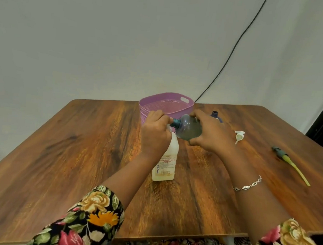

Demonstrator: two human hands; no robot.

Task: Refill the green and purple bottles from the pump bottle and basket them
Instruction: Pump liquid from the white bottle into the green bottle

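Green bottle [189, 130] held sideways: translucent, rounded body, teal neck pointing left. Right hand [211, 134] grips the body; left hand [155, 131] pinches the neck above the white pump bottle [166, 161].

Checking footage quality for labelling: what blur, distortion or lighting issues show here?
Head view: the left hand, right hand and green bottle are slightly motion-smeared. The label on the pump bottle is only partly readable. The table edges bow from the wide lens. Lighting is soft, shadows faint.
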